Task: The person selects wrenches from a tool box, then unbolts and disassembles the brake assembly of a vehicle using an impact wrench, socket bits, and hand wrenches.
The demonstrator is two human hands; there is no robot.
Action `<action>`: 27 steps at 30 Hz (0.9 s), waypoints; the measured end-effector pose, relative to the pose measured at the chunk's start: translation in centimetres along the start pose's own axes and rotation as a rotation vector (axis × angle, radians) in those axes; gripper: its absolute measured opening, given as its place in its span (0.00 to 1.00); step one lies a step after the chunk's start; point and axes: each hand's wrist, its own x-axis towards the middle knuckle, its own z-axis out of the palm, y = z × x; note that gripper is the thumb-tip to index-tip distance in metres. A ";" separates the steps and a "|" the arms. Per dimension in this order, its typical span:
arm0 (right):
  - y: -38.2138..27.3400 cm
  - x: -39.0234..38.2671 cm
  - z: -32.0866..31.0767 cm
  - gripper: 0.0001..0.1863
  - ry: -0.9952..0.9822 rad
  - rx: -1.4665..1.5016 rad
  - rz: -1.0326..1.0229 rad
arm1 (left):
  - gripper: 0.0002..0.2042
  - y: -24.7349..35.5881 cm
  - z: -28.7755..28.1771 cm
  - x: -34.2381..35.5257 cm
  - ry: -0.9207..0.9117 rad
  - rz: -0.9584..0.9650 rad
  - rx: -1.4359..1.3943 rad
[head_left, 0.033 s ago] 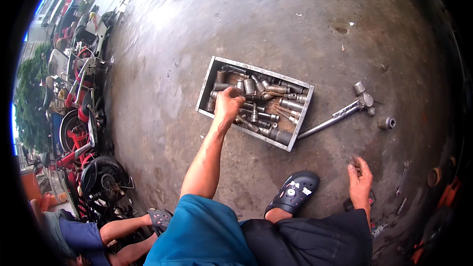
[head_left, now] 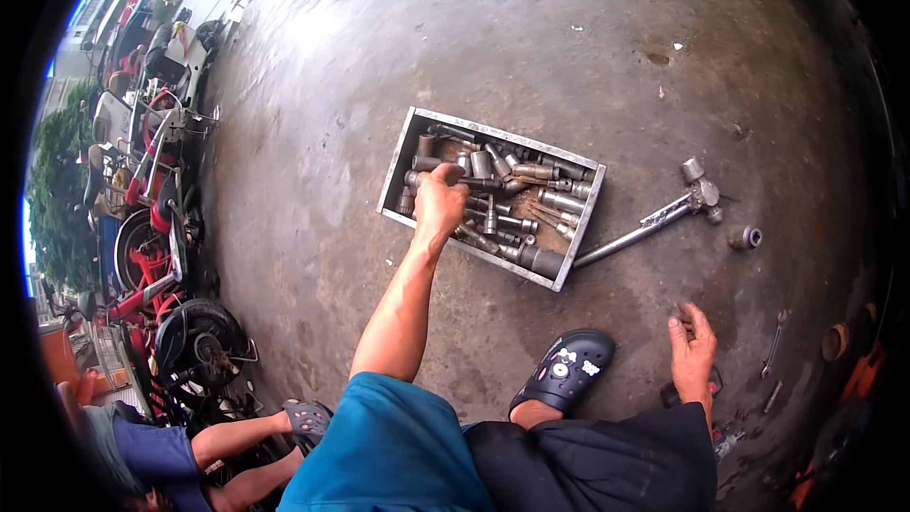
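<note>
My left hand (head_left: 441, 202) reaches into a shallow metal tray (head_left: 509, 123) full of loose sockets and drive bits. Its fingers are bent down among the pieces, and what they grip, if anything, is hidden under them. A dark cylindrical piece (head_left: 485, 184) lies right beside the fingertips. Nearby in the tray are a short upright socket (head_left: 481, 165) and a large dark socket (head_left: 541, 262) at the near right corner. My right hand (head_left: 695, 353) hangs beside my right knee, thumb and fingers apart, with no tool visible in it.
Right of the tray, a long-handled ratchet (head_left: 645, 227) with a socket on its head lies on the concrete floor. Beyond it sits a loose socket (head_left: 745, 238). A wrench (head_left: 775, 345) lies farther right. Parked bikes (head_left: 156, 265) and another person's legs (head_left: 242, 441) are at left.
My left hand has shifted very slightly within the tray, its fingers a little more bent. My right hand and the tray look the same.
</note>
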 end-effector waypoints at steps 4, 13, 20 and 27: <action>-1.3 0.0 0.1 0.15 -0.044 -0.039 0.047 | 0.10 0.9 2.5 -2.4 0.315 0.477 0.397; -0.6 -0.4 0.4 0.16 -0.041 -0.005 0.040 | 0.06 0.2 6.3 -3.4 -0.104 0.556 0.582; -0.4 -0.3 0.7 0.16 -0.042 -0.021 0.017 | 0.12 1.5 7.0 -4.8 -0.114 0.496 0.705; -1.1 -0.5 1.3 0.16 -0.089 -0.002 0.012 | 0.15 1.3 7.3 -5.6 -0.001 0.368 0.357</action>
